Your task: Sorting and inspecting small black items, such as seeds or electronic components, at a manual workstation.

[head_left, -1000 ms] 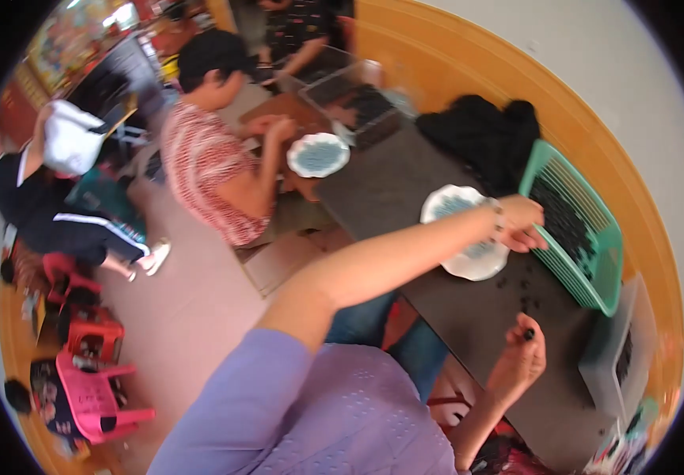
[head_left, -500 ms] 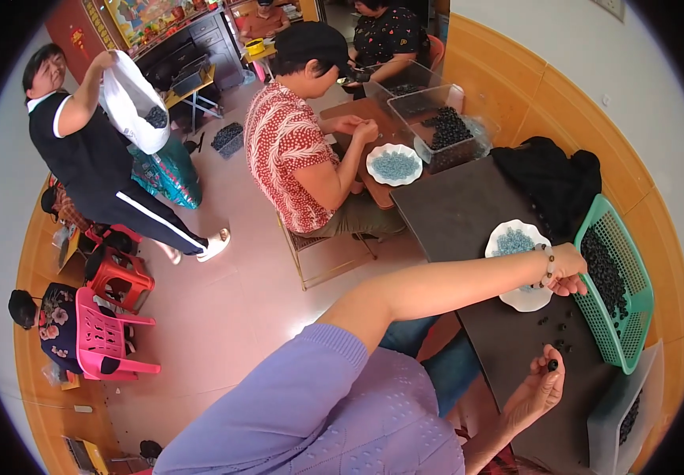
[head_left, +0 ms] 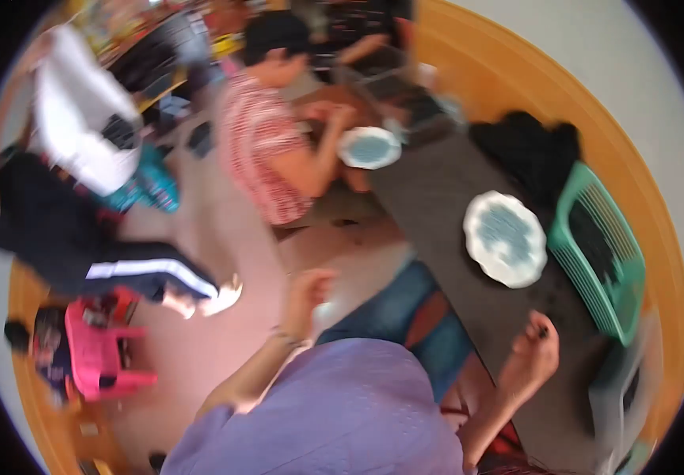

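Note:
My right hand point(head_left: 532, 356) is raised over the near side of the dark table point(head_left: 445, 186). Its fingers pinch a small round black piece point(head_left: 544, 332), whose kind I cannot make out. Out to the left, above the floor and away from the table, hangs my left hand point(head_left: 308, 301), its fingers smeared by motion. A white scalloped bowl point(head_left: 506, 273) of pale blue bits stands on the table beyond my right hand. To the right of it leans a green plastic basket point(head_left: 635, 269) with black pieces inside.
A grey plastic bin point(head_left: 615, 396) stands at the table's right end, and black cloth point(head_left: 528, 150) lies by the wall. A seated co-worker point(head_left: 262, 142) works beside another white bowl point(head_left: 369, 148). At left, a standing person point(head_left: 49, 222) holds a white sack point(head_left: 80, 119); a pink chair point(head_left: 104, 348) stands behind.
My left hand has swung from the basket's edge back to the left, off the table. My right hand has risen slightly, still pinching the black piece. The standing person and sack appear closer.

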Motion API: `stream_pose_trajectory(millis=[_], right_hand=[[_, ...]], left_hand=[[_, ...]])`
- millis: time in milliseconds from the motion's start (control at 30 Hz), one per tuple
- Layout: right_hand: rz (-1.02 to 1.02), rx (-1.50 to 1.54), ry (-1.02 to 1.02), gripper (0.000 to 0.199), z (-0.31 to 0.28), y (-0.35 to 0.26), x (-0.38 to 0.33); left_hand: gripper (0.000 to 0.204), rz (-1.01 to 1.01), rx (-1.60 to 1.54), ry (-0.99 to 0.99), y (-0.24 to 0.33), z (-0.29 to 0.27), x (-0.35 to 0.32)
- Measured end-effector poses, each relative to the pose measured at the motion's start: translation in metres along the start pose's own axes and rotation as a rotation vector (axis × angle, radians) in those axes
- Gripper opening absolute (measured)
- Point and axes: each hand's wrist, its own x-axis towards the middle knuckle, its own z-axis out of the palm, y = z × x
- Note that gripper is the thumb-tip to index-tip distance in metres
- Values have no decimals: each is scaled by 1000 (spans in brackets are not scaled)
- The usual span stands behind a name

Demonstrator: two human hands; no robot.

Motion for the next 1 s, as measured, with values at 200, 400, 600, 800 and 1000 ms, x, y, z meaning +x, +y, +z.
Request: stream_pose_trajectory(millis=[200, 400, 600, 800, 1000], right_hand=[[-23, -252, 85, 32, 34, -44, 43], [-63, -402, 497, 34, -92, -74, 121], [-161, -1585, 886, 49, -169, -76, 137], [-77, -1478, 960, 47, -195, -69, 145], [-274, -1122, 1124, 37, -229, -36, 167]], left_hand=[[17, -267, -243, 530, -60, -115, -9], [21, -69, -61, -12, 19, 25, 1], [48, 12, 377, -562, 56, 267, 84], [59, 35, 1094, -576, -1, 411, 159], [30, -112, 1095, -864, -28, 426, 217]])
